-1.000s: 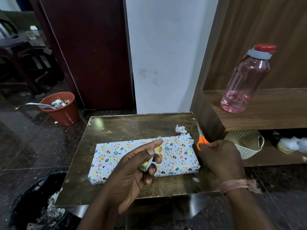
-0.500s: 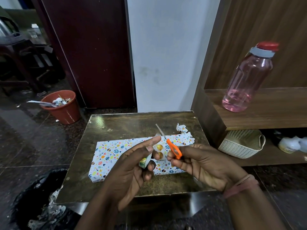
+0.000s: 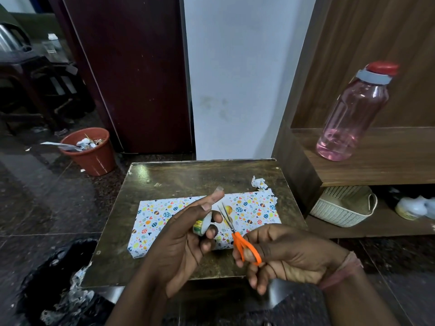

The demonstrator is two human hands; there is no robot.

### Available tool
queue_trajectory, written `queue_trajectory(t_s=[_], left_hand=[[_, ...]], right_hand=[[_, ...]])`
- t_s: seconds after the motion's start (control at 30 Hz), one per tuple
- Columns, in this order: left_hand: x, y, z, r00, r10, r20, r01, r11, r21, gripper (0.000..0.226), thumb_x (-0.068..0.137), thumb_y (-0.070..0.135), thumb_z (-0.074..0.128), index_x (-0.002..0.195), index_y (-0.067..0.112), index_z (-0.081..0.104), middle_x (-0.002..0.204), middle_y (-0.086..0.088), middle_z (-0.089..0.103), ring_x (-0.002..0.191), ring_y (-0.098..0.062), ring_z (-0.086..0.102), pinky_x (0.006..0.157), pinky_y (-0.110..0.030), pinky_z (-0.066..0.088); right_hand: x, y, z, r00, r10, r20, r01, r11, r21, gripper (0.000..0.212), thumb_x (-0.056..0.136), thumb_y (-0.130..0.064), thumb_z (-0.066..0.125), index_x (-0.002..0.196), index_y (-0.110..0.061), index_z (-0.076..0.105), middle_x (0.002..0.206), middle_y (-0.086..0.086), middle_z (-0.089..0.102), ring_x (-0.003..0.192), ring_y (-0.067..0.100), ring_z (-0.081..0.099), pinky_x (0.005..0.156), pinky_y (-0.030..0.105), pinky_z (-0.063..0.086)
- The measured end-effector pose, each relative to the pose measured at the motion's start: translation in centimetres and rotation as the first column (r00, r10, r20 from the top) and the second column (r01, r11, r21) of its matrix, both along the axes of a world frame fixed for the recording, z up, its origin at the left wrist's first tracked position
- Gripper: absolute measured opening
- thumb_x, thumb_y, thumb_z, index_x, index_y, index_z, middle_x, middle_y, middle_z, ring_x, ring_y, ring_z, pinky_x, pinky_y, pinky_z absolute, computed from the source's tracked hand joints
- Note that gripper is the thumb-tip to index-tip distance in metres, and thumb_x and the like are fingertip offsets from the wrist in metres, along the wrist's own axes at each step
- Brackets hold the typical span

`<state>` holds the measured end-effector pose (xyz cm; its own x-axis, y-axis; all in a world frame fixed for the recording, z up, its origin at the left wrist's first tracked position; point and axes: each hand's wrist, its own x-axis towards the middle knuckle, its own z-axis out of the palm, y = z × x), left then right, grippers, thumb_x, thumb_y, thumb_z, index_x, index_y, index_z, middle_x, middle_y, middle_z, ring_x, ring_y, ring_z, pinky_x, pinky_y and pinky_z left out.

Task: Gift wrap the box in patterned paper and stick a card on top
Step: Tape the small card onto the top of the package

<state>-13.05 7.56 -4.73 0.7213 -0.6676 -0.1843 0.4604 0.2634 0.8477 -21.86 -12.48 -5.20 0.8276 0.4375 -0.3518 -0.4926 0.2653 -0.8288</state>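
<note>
A flat box (image 3: pixel 160 215) wrapped in white paper with coloured eggs lies on a small dark table (image 3: pixel 183 177). A card with yellow balloons (image 3: pixel 229 211) rests on top of it, partly hidden. Above the box my left hand (image 3: pixel 181 241) holds a small tape roll (image 3: pixel 200 225), with a clear strip of tape (image 3: pixel 219 189) stuck to the raised fingertip. My right hand (image 3: pixel 282 252) grips orange-handled scissors (image 3: pixel 240 241), blades slightly apart and pointing up toward the tape roll.
A crumpled paper scrap (image 3: pixel 258 182) lies at the table's back right. A pink water bottle (image 3: pixel 353 114) stands on a wooden shelf, a white basket (image 3: pixel 343 208) beneath it. A red bin (image 3: pixel 89 151) and a black bag (image 3: pixel 54 285) are on the floor at left.
My right hand picked the scissors up from the table's right edge and brought them over the box, toward the tape roll. My left index finger lifted with the tape strip.
</note>
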Motion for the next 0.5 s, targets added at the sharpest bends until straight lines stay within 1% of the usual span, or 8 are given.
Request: queue_trajectory(t_s=[0.13,0.27,0.5], left_hand=[[0.11,0.15,-0.09,1.000,-0.009,-0.003,0.009,1.000,-0.008,0.047,0.082,0.031,0.068,0.127,0.020,0.073,0.087,0.000,0.059,0.064,-0.007,0.047,0.048,-0.017,0.037],[0.11,0.18,-0.18,0.999,-0.044,0.009,0.044,0.999,-0.020,0.058,0.073,0.036,0.074,0.128,0.017,0.072,0.087,-0.001,0.058,0.065,-0.008,0.047,0.048,-0.018,0.038],[-0.09,0.19,-0.25,0.996,-0.081,0.022,0.081,0.997,-0.012,0.058,0.072,0.036,0.075,0.127,0.015,0.073,0.086,-0.002,0.060,0.063,-0.008,0.047,0.047,-0.018,0.038]], right_hand=[[0.15,0.09,0.14,0.999,0.037,0.018,-0.037,0.999,0.025,0.036,0.083,-0.026,0.082,0.104,0.000,0.067,0.099,0.018,0.060,0.073,0.022,0.069,0.063,0.030,0.060],[0.36,0.12,-0.12,0.999,0.027,0.027,-0.027,0.999,0.023,0.036,0.084,-0.028,0.081,0.104,-0.001,0.068,0.098,0.017,0.060,0.072,0.020,0.069,0.060,0.029,0.060],[0.62,0.13,-0.38,0.998,-0.001,0.056,-0.001,0.999,0.037,0.033,0.085,-0.027,0.080,0.103,-0.001,0.069,0.093,0.016,0.063,0.067,0.018,0.068,0.054,0.026,0.058]])
